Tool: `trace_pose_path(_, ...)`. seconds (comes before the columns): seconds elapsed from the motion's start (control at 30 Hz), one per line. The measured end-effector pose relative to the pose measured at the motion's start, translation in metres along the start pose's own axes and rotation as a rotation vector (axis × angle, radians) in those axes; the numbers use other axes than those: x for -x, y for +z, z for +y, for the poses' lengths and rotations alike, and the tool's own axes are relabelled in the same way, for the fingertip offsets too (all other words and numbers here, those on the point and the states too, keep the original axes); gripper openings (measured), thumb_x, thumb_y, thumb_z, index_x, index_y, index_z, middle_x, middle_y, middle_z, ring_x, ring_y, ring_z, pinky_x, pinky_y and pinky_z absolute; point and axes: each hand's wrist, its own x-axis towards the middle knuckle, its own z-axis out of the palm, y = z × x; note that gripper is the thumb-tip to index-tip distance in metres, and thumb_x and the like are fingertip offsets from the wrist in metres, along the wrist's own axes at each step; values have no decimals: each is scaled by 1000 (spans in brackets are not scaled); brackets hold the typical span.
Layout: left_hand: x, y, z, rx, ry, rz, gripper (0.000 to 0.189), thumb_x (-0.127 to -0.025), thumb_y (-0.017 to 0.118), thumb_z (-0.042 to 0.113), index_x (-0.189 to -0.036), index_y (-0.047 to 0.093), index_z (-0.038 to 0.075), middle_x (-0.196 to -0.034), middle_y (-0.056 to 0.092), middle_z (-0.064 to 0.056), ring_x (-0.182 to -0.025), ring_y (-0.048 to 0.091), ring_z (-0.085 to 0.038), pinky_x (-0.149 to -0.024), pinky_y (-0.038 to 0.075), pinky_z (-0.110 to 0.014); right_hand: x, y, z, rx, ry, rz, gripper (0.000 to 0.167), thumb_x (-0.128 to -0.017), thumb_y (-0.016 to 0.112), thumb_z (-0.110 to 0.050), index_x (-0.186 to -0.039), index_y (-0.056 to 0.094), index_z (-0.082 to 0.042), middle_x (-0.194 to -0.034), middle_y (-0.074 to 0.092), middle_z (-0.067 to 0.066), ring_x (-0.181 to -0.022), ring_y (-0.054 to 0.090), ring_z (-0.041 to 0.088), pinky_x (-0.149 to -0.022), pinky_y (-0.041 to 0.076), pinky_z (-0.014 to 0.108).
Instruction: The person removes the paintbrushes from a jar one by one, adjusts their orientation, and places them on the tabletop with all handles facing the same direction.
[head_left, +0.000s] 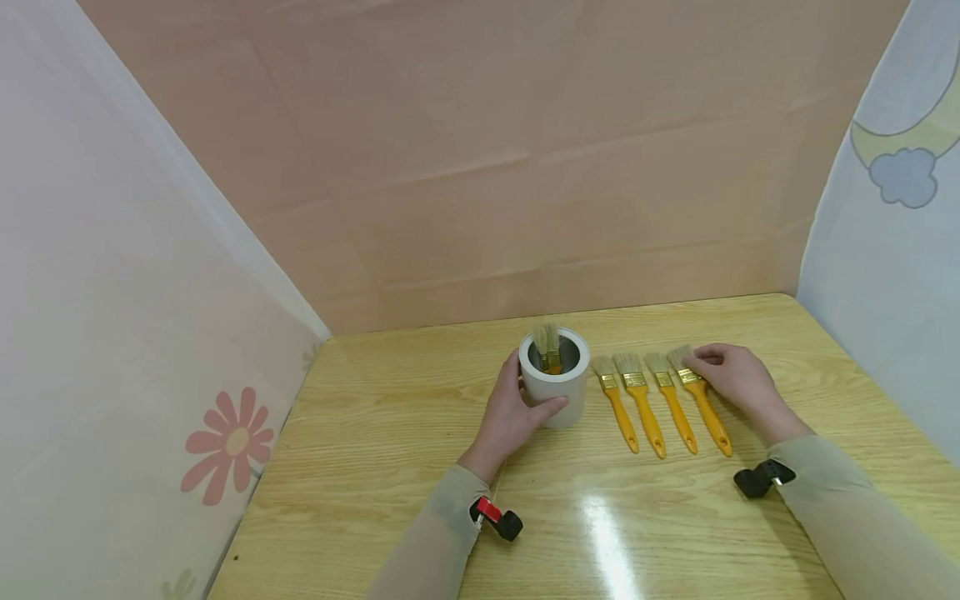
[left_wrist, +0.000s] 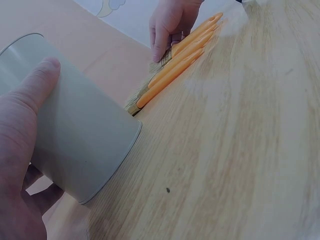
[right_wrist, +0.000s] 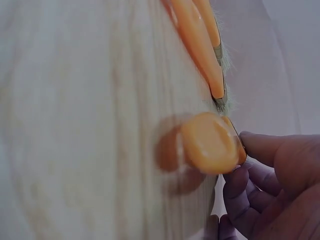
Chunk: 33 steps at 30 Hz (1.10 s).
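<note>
A grey cylindrical cup (head_left: 553, 385) stands on the wooden table (head_left: 420, 433) with one paintbrush (head_left: 547, 343) in it, bristles up. My left hand (head_left: 527, 403) grips the cup from the left, thumb across its front; the left wrist view shows the thumb (left_wrist: 35, 85) on the cup wall (left_wrist: 80, 135). Right of the cup, several orange-handled paintbrushes (head_left: 645, 404) lie side by side, bristles away from me. My right hand (head_left: 703, 360) pinches the rightmost brush (head_left: 705, 404) at its metal ferrule. In the right wrist view its handle end (right_wrist: 210, 142) appears raised slightly off the table beside my fingers (right_wrist: 265, 165).
A peach backdrop (head_left: 525, 167) closes the far table edge, and fabric curtains hang at left (head_left: 112, 333) and right (head_left: 885, 250). Bare wood lies in front of the cup and brushes. The other brushes (right_wrist: 200, 45) lie close beside the pinched one.
</note>
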Motion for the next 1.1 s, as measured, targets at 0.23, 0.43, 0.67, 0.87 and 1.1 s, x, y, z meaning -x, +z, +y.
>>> trace_pose_path(0.23, -1, 1, 0, -4, 6, -4, 103, -91, 94, 43, -172, 31, 32, -160, 48, 12, -145, 50, -11, -119, 47, -44, -1, -1, 0, 40, -7, 3, 59, -114, 62, -39, -139, 63, 15, -128, 68, 37, -114, 65, 55, -97, 51, 69)
trace_pose_path(0.43, -2, 2, 0, -13, 15, -1, 104, -91, 93, 45, -173, 30, 32, -161, 47, 10, -145, 50, -13, -119, 47, -47, -3, 1, 2, 51, -20, 7, 54, -113, 64, -35, -137, 64, 15, -124, 70, 35, -111, 66, 53, -96, 51, 68)
trace_pose_path(0.67, -3, 3, -2, -1, 31, 2, 103, -91, 94, 44, -172, 31, 31, -159, 48, 10, -144, 51, -13, -118, 48, -47, -5, 1, 2, 61, -35, 6, 54, -113, 64, -34, -136, 63, 15, -122, 70, 35, -110, 66, 52, -95, 52, 68)
trace_pose_path(0.87, -2, 2, -2, -3, 29, 2, 103, -91, 94, 44, -172, 31, 32, -160, 48, 10, -145, 51, -14, -119, 48, -48, -4, -1, 1, 58, -37, 7, 56, -114, 64, -34, -138, 61, 17, -123, 69, 37, -110, 65, 54, -95, 52, 69)
trace_pose_path(1.1, -2, 2, -2, -8, 24, 3, 102, -91, 93, 47, -172, 32, 33, -160, 48, 11, -145, 50, -13, -119, 48, -48, 1, -4, -5, 25, -8, 23, 65, -115, 60, -38, -150, 52, 16, -129, 64, 38, -110, 63, 52, -92, 53, 66)
